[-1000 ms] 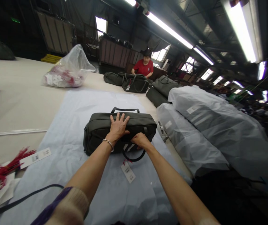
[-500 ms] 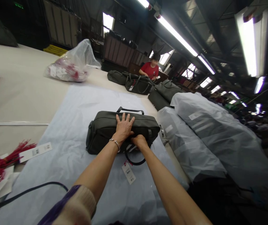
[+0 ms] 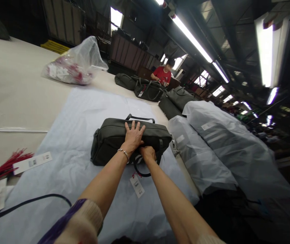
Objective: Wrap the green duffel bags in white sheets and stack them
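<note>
A dark green duffel bag [image 3: 111, 135] lies on a pale plastic sheet [image 3: 84, 112] in front of me. My left hand [image 3: 134, 135] rests on its upper edge with the fingers spread. Against the front side, just below, my right hand [image 3: 148, 154] is closed at the bag, its fingertips curled inward; what they pinch is hidden. The front handle [image 3: 141, 175] hangs in a loop toward me, and a white hang tag [image 3: 137, 186] on a red string lies beside it on the sheet. Behind the bag the rear handle [image 3: 141, 118] stands up.
To the left are red strings with white tags [image 3: 32, 162] and a black strap [image 3: 28, 203]. A clear plastic bag [image 3: 71, 66] stands farther back. Wrapped bags [image 3: 210, 142] line the right side. More duffel bags [image 3: 148, 90] lie near a person in red [image 3: 162, 75].
My right hand has shifted slightly left along the bag's front, with its fingers more curled. The left hand stays spread on top. The view has tilted a little.
</note>
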A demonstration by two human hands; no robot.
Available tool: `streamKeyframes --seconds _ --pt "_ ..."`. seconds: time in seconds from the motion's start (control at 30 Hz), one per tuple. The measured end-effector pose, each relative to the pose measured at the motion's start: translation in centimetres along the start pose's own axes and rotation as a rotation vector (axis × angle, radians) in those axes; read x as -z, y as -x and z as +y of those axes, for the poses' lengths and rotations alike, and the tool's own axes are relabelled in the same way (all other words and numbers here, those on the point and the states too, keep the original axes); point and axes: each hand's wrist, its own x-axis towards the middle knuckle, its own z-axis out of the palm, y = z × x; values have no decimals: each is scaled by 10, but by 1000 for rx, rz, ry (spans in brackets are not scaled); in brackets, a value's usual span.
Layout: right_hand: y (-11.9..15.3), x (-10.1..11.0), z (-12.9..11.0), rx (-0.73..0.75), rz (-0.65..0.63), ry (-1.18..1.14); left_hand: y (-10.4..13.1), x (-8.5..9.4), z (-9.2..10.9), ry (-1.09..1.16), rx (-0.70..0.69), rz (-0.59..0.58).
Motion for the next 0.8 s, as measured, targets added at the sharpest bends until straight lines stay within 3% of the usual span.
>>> streamKeyframes --seconds 0.13,0.5,0.7,0.8 --pt "14 1 -3 -73 54 32 0 -2 0 -1 -9 6" --pt "23 14 10 72 104 125 3 1 0 -16 -14 4" --pt "29 43 26 240 217 116 2 2 -1 -26 -13 2" --pt "46 57 53 409 300 -142 2 3 -1 -25 -13 -7"
